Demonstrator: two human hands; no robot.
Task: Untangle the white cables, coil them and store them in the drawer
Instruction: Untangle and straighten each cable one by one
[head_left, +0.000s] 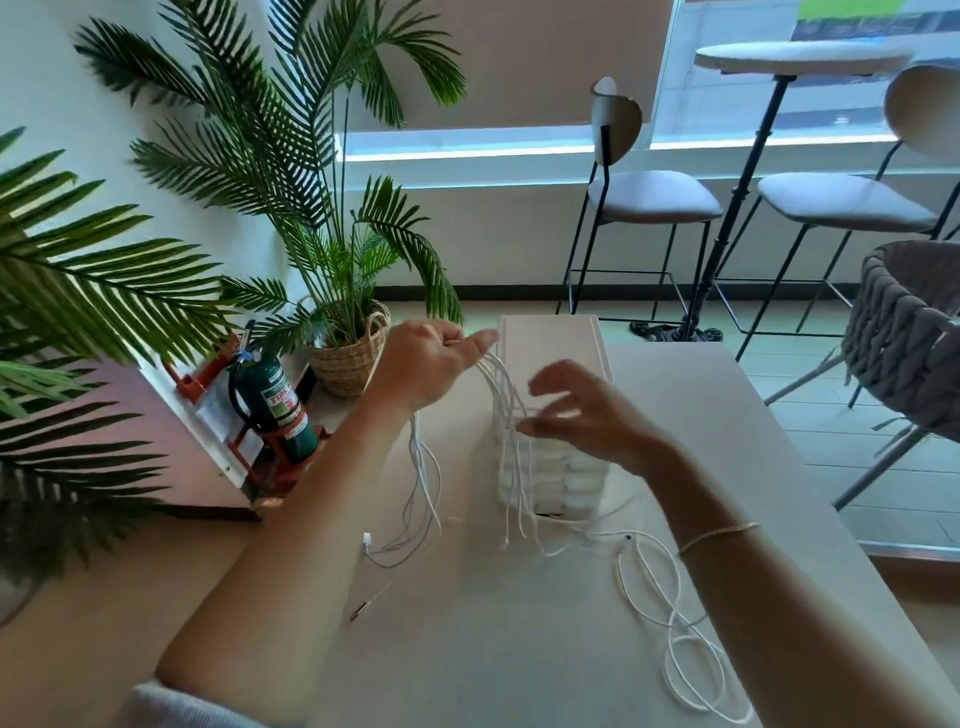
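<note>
**Cables still tangled, nothing coiled or stored**

Over the middle of the tabletop (727, 415), the white cables (501, 395) hang in a loose bunch from the left hand (431, 364), whose fingers curl round the strands; more cable trails in slack loops toward the tabletop's right near edge. The right hand (582, 410) hovers beside the hanging strands, fingers spread and blurred, apparently holding nothing, though I cannot be sure. Behind the strands stands the white drawer unit (550, 338), near the tabletop's far edge, drawers seemingly closed. Judging by this, untangling is under way; coiling and storing remain.
</note>
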